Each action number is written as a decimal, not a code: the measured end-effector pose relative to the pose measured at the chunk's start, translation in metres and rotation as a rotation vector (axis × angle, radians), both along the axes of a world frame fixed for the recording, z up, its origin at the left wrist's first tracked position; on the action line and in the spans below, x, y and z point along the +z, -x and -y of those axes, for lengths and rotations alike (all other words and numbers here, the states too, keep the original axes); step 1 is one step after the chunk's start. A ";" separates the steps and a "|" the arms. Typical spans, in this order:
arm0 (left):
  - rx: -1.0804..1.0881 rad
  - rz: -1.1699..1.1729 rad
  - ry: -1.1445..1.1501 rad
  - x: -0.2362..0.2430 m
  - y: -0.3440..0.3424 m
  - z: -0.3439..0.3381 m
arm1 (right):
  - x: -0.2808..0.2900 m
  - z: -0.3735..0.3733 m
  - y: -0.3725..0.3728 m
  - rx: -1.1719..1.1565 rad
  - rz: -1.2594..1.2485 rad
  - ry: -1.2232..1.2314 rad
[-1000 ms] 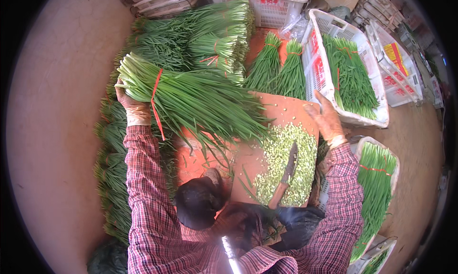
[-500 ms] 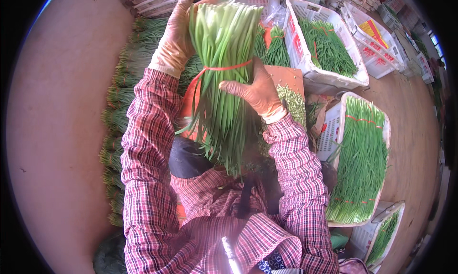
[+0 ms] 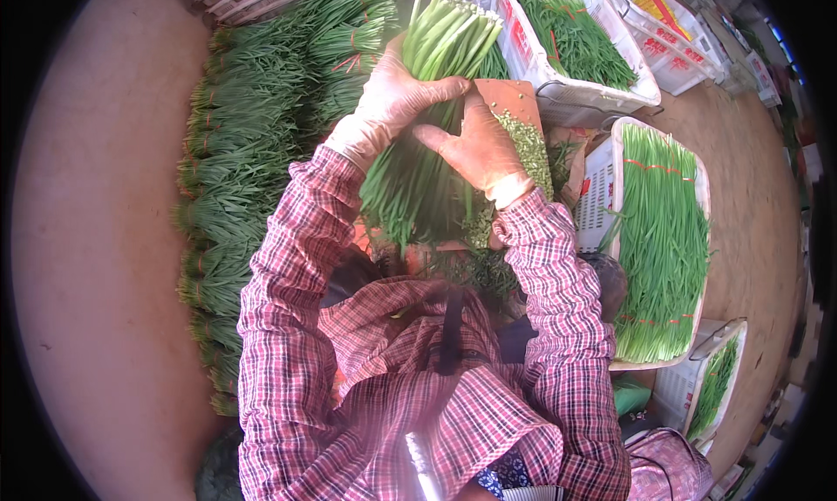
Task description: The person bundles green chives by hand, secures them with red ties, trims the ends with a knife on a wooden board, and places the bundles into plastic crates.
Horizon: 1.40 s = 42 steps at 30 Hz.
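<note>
A thick bundle of long green chives (image 3: 436,109) stands nearly upright in front of me, cut ends up. My left hand (image 3: 388,104), in a thin pale glove, wraps around the bundle from the left. My gloved right hand (image 3: 479,148) presses flat against its right side. Below the bundle lies an orange cutting board (image 3: 514,100) with a heap of chopped green trimmings (image 3: 527,148). My plaid sleeves come up from the lower edge.
A long pile of tied chive bundles (image 3: 253,152) lies on the floor at my left. White plastic crates with chives stand at the upper right (image 3: 580,43) and right (image 3: 663,231), with a smaller crate (image 3: 715,383) below. Bare brown floor stretches left.
The bundle, lying sideways on the board a second ago, has been lifted upright. My right hand left the board's edge and now holds the bundle with the left hand.
</note>
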<state>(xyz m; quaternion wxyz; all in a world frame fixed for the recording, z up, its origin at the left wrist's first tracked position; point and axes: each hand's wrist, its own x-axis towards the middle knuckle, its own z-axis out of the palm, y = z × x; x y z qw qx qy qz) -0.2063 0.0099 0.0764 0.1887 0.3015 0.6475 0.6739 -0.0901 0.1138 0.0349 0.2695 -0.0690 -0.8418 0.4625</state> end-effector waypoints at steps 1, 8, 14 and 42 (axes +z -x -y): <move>-0.077 0.043 -0.057 0.002 0.004 0.004 | -0.004 -0.006 -0.005 0.060 0.082 0.100; -0.268 -0.310 0.343 -0.013 0.037 0.018 | -0.076 -0.026 -0.079 -0.167 0.975 -0.180; -0.502 -0.638 0.987 -0.050 0.012 -0.010 | -0.150 -0.020 -0.105 -0.392 0.992 -0.125; -0.538 -1.025 1.564 -0.154 -0.093 -0.084 | -0.123 0.034 -0.203 -0.465 0.661 0.274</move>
